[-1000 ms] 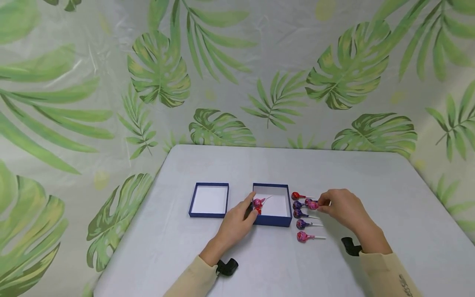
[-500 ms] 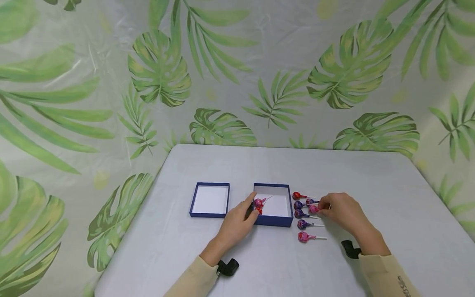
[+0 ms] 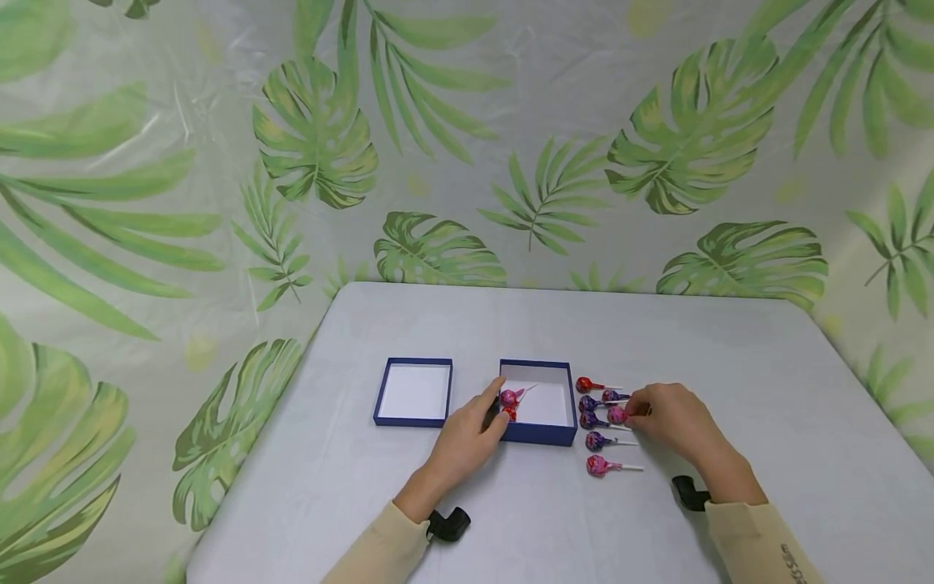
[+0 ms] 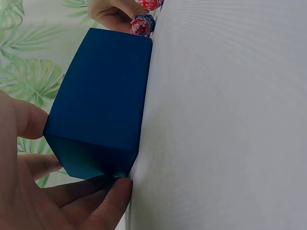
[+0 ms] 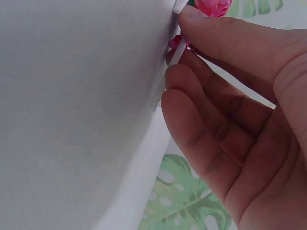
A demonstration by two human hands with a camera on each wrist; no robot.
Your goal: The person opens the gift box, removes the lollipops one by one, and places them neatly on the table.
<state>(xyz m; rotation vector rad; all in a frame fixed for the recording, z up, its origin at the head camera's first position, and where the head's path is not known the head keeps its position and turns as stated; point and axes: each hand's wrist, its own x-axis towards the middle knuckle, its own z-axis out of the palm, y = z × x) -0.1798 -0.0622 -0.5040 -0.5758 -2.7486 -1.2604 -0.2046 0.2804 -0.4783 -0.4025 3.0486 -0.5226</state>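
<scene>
My left hand [image 3: 465, 438] holds the left end of the blue box [image 3: 538, 435], thumb by its near corner. In the left wrist view, the thumb and fingers lie around the end of the box. Inside, a pink lollipop [image 3: 508, 397] and a red lollipop [image 3: 511, 414] rest near the left wall, partly hidden by the hand. Right of the box, my right hand [image 3: 673, 415] pinches a pink lollipop [image 3: 617, 415] low over the table. Its white stick is largely covered by the fingers.
The shallow blue lid [image 3: 413, 422], white inside, lies left of the box. Several lollipops form a column right of it, including a red one [image 3: 584, 384], a purple one [image 3: 594, 441] and a pink one [image 3: 597, 465]. A leaf-print sheet [image 3: 438, 122] hangs behind the table [image 3: 569, 535].
My right hand has moved slightly toward me, lowering the pink lollipop from over a purple one to a spot beside the column. The left hand stays at the box.
</scene>
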